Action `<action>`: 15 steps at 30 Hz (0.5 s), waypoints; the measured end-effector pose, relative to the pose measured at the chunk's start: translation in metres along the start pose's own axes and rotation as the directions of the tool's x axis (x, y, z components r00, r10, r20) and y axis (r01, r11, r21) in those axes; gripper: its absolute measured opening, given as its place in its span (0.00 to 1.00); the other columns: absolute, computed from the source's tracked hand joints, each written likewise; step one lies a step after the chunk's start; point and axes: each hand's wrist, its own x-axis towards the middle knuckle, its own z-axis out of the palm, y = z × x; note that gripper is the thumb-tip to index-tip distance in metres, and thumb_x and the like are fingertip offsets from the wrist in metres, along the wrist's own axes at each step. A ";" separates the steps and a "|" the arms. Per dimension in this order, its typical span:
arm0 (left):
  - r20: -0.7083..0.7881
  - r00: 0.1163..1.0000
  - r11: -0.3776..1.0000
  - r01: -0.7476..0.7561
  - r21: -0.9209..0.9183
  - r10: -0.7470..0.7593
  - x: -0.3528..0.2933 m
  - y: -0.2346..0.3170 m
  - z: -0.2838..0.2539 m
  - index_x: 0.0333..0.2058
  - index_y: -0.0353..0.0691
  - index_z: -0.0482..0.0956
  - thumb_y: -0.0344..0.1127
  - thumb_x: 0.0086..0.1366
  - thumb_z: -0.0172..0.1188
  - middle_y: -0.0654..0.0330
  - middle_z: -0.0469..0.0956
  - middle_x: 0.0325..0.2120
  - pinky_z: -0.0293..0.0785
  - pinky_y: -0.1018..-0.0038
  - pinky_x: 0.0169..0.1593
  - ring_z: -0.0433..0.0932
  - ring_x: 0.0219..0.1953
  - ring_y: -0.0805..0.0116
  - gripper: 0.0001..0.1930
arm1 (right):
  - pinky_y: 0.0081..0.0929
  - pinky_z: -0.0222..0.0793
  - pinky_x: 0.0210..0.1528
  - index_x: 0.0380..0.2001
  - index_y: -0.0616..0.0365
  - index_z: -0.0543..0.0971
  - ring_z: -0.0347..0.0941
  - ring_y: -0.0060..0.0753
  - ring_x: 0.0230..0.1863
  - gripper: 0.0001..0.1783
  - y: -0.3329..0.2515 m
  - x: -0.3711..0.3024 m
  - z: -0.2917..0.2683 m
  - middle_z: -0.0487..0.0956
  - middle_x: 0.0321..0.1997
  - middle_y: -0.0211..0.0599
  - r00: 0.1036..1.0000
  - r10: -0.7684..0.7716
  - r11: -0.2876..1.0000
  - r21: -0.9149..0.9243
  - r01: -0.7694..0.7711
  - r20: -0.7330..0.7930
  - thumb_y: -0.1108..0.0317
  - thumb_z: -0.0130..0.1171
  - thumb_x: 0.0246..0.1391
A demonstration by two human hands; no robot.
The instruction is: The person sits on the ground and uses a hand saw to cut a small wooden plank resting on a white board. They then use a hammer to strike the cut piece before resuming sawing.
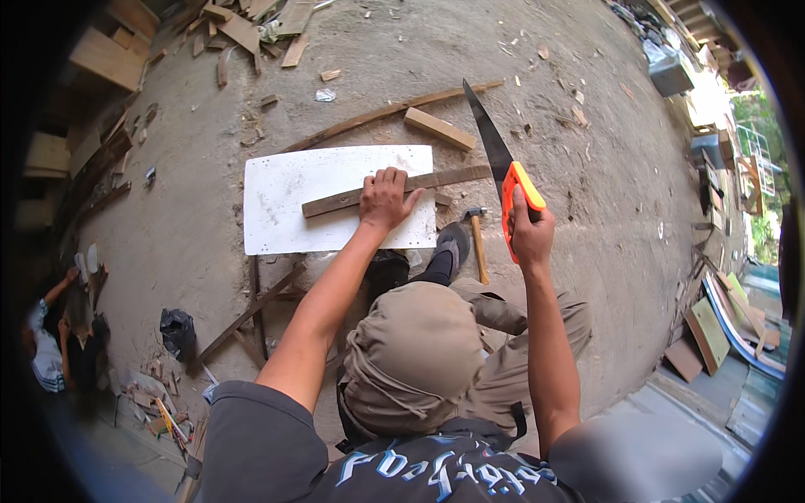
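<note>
My left hand [386, 199] presses down on a dark wooden strip [331, 204], its fingers curled over the wood. Beneath the strip is a scuffed white board [275, 193], and the strip's right end sticks out past the board's edge. In my right hand [532, 230] is a hand saw [490, 130], gripped by its orange handle. The blade points up and away, near the overhanging end of the strip; I cannot tell whether they touch. My foot [453, 245] is by the board's near right corner.
A hammer [479, 245] lies right of my foot. Beyond the board are a short wood block [440, 128] and a long thin strip [369, 120]. Wood scraps [239, 32] pile up at the far left. A black plastic bag [177, 332] and another person [50, 339] are at the left.
</note>
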 end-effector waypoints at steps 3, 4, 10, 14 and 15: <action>-0.028 1.000 1.000 -0.006 -0.002 0.006 0.001 0.002 0.002 0.39 0.44 0.75 0.60 0.62 0.58 0.59 0.74 0.37 0.66 0.64 0.45 0.73 0.43 0.62 0.23 | 0.16 0.54 0.20 0.30 0.60 0.80 0.62 0.09 0.19 0.16 0.003 -0.012 -0.022 0.71 0.18 0.18 0.995 -0.080 0.996 -0.030 0.079 -0.059 0.57 0.60 0.64; -0.038 0.999 1.000 -0.015 0.002 0.015 0.003 0.000 0.001 0.39 0.44 0.75 0.60 0.61 0.58 0.59 0.74 0.38 0.66 0.64 0.45 0.74 0.43 0.62 0.23 | 0.16 0.54 0.20 0.30 0.61 0.80 0.62 0.09 0.19 0.16 0.000 -0.015 -0.024 0.71 0.18 0.18 0.992 -0.080 0.996 -0.031 0.078 -0.093 0.57 0.60 0.64; -0.064 0.998 0.999 -0.031 -0.023 0.029 -0.001 -0.008 0.004 0.39 0.45 0.76 0.59 0.61 0.60 0.60 0.75 0.37 0.67 0.64 0.45 0.74 0.43 0.62 0.22 | 0.21 0.62 0.20 0.23 0.57 0.75 0.66 0.17 0.16 0.22 -0.032 -0.018 -0.013 0.71 0.16 0.25 0.982 -0.043 0.992 -0.122 0.021 -0.184 0.52 0.61 0.63; -0.049 0.999 0.997 -0.021 -0.076 0.017 0.001 -0.012 0.005 0.42 0.44 0.77 0.54 0.61 0.61 0.60 0.76 0.40 0.68 0.63 0.48 0.75 0.45 0.61 0.21 | 0.20 0.60 0.19 0.20 0.54 0.75 0.65 0.15 0.16 0.21 -0.080 0.037 -0.026 0.70 0.16 0.24 0.989 -0.003 1.000 0.002 0.003 -0.151 0.51 0.62 0.61; -0.043 0.999 0.996 -0.016 -0.089 0.013 -0.003 -0.010 0.005 0.43 0.44 0.77 0.53 0.61 0.61 0.60 0.76 0.40 0.69 0.63 0.48 0.75 0.45 0.61 0.20 | 0.20 0.61 0.20 0.21 0.55 0.74 0.65 0.17 0.16 0.23 -0.099 0.055 -0.036 0.71 0.18 0.24 0.995 0.000 0.998 -0.061 -0.006 -0.102 0.49 0.63 0.59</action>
